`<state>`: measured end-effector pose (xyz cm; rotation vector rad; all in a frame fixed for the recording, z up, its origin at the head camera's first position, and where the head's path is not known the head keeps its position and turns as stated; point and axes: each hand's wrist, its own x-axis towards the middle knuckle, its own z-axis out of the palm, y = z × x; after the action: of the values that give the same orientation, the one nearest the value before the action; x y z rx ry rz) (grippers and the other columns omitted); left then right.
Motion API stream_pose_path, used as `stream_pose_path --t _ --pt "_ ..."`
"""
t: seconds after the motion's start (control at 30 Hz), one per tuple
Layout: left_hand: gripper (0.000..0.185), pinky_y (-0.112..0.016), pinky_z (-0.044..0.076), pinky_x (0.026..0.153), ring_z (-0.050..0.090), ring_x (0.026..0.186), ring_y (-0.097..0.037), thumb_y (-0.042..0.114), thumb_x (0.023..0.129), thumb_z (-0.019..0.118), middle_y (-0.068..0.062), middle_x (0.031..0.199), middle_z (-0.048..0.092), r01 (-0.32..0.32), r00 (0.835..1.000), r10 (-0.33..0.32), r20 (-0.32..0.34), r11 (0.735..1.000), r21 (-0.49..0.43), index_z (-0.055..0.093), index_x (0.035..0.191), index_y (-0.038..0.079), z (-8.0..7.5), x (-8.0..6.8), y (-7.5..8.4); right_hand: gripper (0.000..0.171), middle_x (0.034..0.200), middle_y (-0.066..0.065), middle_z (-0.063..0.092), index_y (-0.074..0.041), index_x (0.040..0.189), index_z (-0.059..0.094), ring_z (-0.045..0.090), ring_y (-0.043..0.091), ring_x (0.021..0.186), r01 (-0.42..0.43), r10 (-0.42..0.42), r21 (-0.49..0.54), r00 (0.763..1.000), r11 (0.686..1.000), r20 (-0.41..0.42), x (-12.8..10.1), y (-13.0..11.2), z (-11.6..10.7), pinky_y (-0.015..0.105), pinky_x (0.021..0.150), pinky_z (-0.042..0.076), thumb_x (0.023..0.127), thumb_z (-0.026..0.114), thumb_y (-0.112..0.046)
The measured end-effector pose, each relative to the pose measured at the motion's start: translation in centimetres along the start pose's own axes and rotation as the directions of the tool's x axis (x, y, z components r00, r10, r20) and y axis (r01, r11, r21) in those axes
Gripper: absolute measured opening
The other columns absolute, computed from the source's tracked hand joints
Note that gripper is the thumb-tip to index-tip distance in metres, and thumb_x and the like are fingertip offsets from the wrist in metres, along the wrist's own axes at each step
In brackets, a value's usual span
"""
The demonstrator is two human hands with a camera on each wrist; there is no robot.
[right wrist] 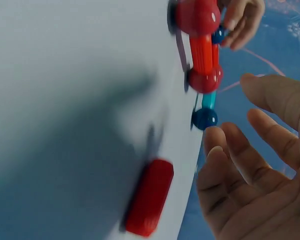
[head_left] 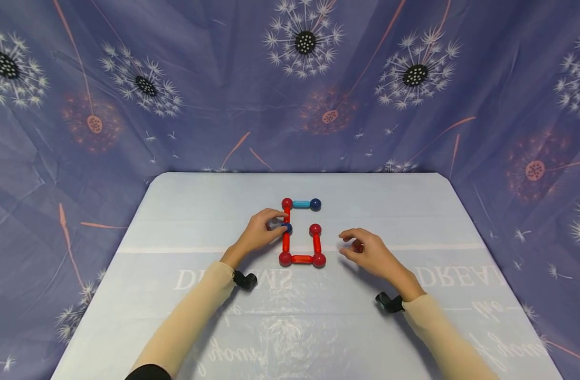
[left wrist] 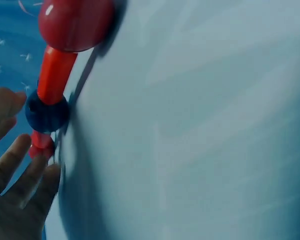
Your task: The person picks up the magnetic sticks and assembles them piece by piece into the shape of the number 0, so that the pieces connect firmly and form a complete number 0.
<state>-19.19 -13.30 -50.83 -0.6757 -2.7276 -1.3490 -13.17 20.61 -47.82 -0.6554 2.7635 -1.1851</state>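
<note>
The table [head_left: 176,316] with its pale cover lies nearest, its near part bare between two sleeved forearms that angle inward. The rod-and-ball frame [head_left: 301,232] sits at the table's middle, well apart from every edge; its long left side runs away from the person, with a light-blue rod [head_left: 301,203] across the far end pointing right. The left hand [head_left: 256,235] reaches in from the left, fingers curled around the dark-blue ball [head_left: 287,228] midway along that side. The right hand [head_left: 368,253] rests just right of the frame, fingers loosely bent and holding nothing; a loose red rod [right wrist: 150,204] lies on the table under it.
</note>
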Motion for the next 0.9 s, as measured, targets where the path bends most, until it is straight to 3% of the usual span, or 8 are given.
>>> stream_pose_path --t 0.17,0.33,0.67,0.9 --pt "0.037 -0.031 0.054 0.080 0.066 0.090 -0.020 0.018 0.092 0.078 -0.010 0.111 0.073 0.092 0.996 -0.092 0.002 0.993 -0.073 0.071 0.127 0.008 0.7 -0.6 -0.7 0.035 0.114 0.014 0.071 -0.004 0.122 0.070 0.064 0.028 0.095 0.012 -0.016 -0.077 0.999 0.997 -0.051 -0.1 1.1 -1.2 0.038 0.076 0.055 0.089 0.081 -0.013" --pt "0.031 -0.024 0.047 0.071 0.059 0.082 -0.014 0.020 0.094 0.076 -0.006 0.100 0.073 0.140 0.990 -0.137 0.033 0.985 -0.104 0.073 0.124 0.012 1.0 -0.8 -1.2 0.034 0.115 0.017 0.070 -0.004 0.120 0.071 0.064 0.035 0.102 -0.027 0.020 -0.126 0.998 0.992 -0.055 -0.4 2.0 -2.1 0.049 0.081 0.054 0.089 0.081 -0.012" --pt "0.030 -0.024 0.044 0.069 0.057 0.079 -0.015 0.023 0.095 0.075 -0.006 0.100 0.071 0.159 0.987 -0.153 0.053 0.980 -0.123 0.073 0.124 0.014 0.8 -0.8 -1.3 0.017 0.098 0.006 0.072 -0.008 0.106 0.077 0.060 0.018 0.083 -0.062 0.071 -0.156 0.996 0.986 0.056 -0.6 3.9 -2.3 0.031 0.071 0.050 0.089 0.079 -0.006" --pt "0.031 -0.025 0.044 0.069 0.056 0.080 -0.016 0.023 0.095 0.075 -0.005 0.101 0.070 0.166 0.985 -0.158 0.069 0.976 -0.138 0.071 0.125 0.014 0.9 -1.0 -1.2 0.018 0.095 0.004 0.072 -0.010 0.107 0.077 0.060 0.013 0.077 -0.057 0.070 -0.156 0.994 0.986 0.079 -0.2 4.3 -2.2 0.029 0.069 0.051 0.090 0.077 -0.005"
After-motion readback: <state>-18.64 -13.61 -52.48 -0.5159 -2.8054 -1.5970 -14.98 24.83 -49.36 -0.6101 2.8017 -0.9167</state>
